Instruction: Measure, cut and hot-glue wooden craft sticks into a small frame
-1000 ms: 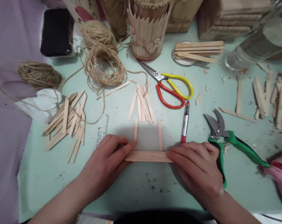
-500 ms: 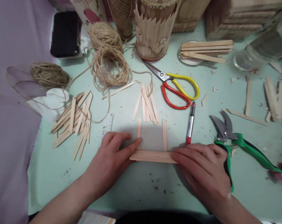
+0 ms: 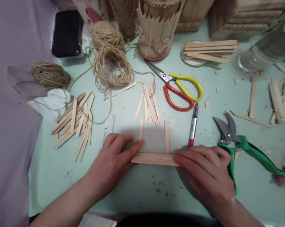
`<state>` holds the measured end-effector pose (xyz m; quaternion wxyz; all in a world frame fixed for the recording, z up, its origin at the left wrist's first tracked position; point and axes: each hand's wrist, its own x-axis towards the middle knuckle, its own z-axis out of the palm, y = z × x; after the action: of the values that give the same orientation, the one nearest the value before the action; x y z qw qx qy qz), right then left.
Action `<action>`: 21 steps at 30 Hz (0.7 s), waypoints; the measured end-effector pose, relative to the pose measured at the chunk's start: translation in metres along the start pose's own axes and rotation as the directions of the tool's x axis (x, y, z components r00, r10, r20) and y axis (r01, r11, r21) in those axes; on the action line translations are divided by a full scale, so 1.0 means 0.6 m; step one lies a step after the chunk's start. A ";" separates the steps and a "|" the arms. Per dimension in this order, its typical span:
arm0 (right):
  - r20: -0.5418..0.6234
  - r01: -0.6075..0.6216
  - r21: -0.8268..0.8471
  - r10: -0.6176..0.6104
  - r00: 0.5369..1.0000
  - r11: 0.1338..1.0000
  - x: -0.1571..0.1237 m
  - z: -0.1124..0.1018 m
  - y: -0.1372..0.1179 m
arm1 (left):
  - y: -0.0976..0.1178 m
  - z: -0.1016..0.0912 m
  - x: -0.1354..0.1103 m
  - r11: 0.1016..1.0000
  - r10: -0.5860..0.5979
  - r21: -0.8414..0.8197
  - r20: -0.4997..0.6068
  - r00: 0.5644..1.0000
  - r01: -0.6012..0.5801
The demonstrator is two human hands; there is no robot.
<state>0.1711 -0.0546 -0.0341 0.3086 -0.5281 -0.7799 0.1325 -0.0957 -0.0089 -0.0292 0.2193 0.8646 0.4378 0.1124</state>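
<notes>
My left hand [image 3: 116,154] is closed around the left end of the flat wooden craft sticks [image 3: 156,159], which lie crosswise in front of me. At their right end, my right hand [image 3: 206,173] grips them with its fingers pressed together. Two narrow sticks stretch away from them over the table, a left upright stick [image 3: 141,129] by my left fingertip and a right upright stick [image 3: 166,137]. Beyond lies a small fan of thin sticks [image 3: 147,107]. A red-tipped pen [image 3: 193,124] is just past my right hand, and a clear ruler [image 3: 108,127] shows past my left.
Scissors [image 3: 183,91] with red and yellow handles lie ahead, and green-handled pruning shears [image 3: 241,142] at right. Cut sticks [image 3: 73,119] are heaped at left near coiled twine [image 3: 112,67]. A stick-covered pot [image 3: 155,34], a glass jar [image 3: 262,50] and sticks on a lid [image 3: 209,50] stand behind.
Both hands keep the same hold on the craft sticks. The whole view has shifted very slightly; nothing else has visibly moved.
</notes>
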 end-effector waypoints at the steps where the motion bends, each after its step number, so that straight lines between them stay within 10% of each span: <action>1: -0.003 0.001 0.001 -0.001 1.000 1.000 0.001 0.000 0.000 | 0.000 0.000 0.000 1.000 0.008 -0.002 -0.006 1.000 -0.008; 21: 0.008 0.013 0.010 -0.013 1.000 1.000 -0.001 -0.004 0.001 | -0.001 0.001 0.004 0.998 0.063 0.021 -0.035 0.997 -0.062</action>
<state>0.1734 -0.0554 -0.0326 0.3087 -0.5209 -0.7841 0.1364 -0.0944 -0.0069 -0.0297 0.1992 0.8779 0.4154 0.1305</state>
